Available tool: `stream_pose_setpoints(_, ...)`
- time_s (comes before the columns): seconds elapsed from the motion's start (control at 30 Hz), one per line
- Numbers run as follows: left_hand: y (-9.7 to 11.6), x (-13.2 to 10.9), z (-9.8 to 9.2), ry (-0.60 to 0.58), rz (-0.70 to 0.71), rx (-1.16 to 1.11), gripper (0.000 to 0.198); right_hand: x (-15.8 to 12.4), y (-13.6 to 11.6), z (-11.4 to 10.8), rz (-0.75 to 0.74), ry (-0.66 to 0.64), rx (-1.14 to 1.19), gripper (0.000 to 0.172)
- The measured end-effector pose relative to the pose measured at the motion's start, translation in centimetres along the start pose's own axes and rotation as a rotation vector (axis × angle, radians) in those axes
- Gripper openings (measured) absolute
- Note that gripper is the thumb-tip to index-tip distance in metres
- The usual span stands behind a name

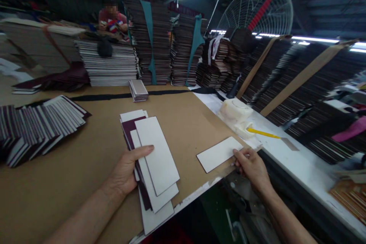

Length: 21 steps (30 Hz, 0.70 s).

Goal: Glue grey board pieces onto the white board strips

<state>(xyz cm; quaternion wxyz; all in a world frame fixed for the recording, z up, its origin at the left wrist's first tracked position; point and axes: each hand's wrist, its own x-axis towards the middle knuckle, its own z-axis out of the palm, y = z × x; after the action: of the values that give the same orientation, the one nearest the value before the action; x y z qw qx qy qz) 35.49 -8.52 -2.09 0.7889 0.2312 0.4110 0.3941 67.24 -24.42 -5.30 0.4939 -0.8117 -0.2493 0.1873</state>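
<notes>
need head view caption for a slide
Left hand holds a stack of white panels; right hand touches another panel

Panel stacks (108, 63) stand at 12 o'clock behind the worktable (171, 110); fanned panels (37, 129) lie on it at 9 o'clock.

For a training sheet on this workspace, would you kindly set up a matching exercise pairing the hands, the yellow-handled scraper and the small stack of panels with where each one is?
1. Left hand
2. Right hand
3. Yellow-handled scraper
4. Small stack of panels

A. At a lone white panel's corner
B. On the white bench
C. Gripping a bunch of white-backed panels
D. Far side of the brown board

1-C, 2-A, 3-B, 4-D
</notes>
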Motion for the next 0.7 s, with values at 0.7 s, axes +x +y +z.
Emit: stream_pose_setpoints(0.7,-1.7,0.3,-0.3,-0.323,0.041,0.034,0.044,-5.1,-9.2,12.7,-0.247,-0.805,0.131,0.041)
